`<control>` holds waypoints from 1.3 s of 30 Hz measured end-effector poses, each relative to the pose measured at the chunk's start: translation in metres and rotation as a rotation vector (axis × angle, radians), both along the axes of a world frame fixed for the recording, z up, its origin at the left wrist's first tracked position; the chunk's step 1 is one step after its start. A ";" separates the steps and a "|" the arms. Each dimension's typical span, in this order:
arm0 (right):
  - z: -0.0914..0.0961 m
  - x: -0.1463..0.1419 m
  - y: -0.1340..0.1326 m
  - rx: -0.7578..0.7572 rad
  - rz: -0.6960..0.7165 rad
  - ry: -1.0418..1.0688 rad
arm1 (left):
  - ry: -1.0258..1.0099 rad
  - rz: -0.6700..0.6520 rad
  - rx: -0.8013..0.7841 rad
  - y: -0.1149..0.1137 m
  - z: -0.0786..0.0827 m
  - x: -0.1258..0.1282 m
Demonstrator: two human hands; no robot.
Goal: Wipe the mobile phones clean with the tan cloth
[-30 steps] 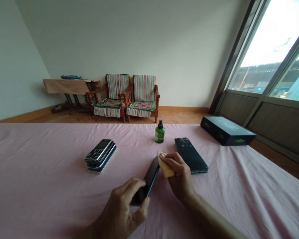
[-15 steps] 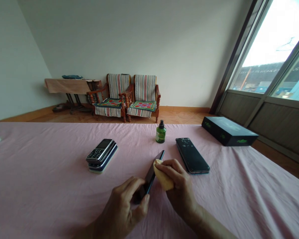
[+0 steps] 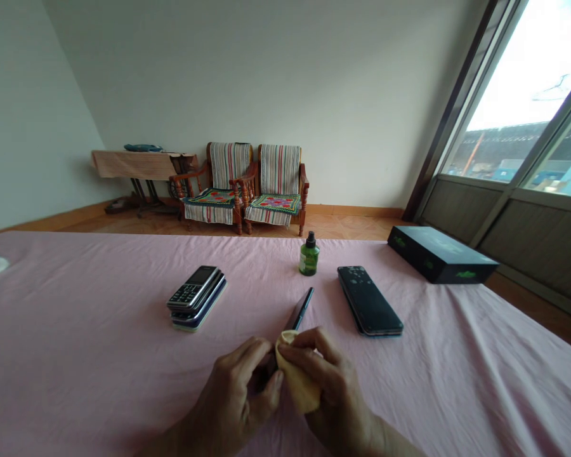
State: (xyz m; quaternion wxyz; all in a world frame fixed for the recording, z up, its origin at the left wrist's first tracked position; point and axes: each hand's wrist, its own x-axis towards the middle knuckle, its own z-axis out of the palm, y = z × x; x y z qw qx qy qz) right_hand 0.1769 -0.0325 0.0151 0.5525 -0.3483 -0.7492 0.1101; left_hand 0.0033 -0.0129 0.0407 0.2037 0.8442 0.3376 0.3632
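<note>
My left hand is closed around the near end of a dark smartphone, which is tilted up on its long edge. Pinched in my right hand is a yellow cloth, pressed against the phone's right-hand edge close to my left fingers. The cloth and both hands hide the phone's lower part. Beyond the phone stands a green spray bottle with a black top. To the right lies another dark smartphone, its upper end speckled with pale spots; more than one phone may be stacked there.
At left is a stack of phones, a keypad phone on top. A black box sits at the back right of the pink cloth-covered surface. Two wooden chairs and a covered table stand by the wall.
My right hand has slid the yellow cloth down along the phone's edge, toward me and my left hand. The left hand keeps its hold; the view has shifted slightly.
</note>
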 end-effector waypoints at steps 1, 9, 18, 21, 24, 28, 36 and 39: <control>0.000 0.000 0.001 -0.006 -0.001 -0.008 | 0.005 -0.005 0.000 0.001 0.000 0.000; -0.005 0.010 0.015 -0.078 -0.195 -0.005 | 0.053 -0.065 -0.009 0.009 -0.009 -0.004; 0.004 -0.009 -0.010 0.035 0.057 -0.107 | -0.049 -0.066 -0.163 0.009 -0.006 -0.006; 0.009 -0.011 -0.011 0.069 0.121 -0.148 | -0.057 -0.074 -0.170 0.010 -0.005 -0.006; 0.007 -0.006 -0.005 0.058 0.053 -0.136 | -0.055 -0.050 -0.136 0.011 -0.007 -0.005; -0.002 0.004 0.007 -0.005 -0.147 -0.080 | -0.052 -0.016 -0.059 0.011 -0.011 -0.004; 0.003 -0.008 -0.006 0.122 0.032 -0.153 | -0.055 -0.023 -0.125 0.011 -0.009 -0.005; 0.005 -0.009 -0.006 0.122 0.065 -0.163 | -0.059 -0.026 -0.126 0.012 -0.008 -0.005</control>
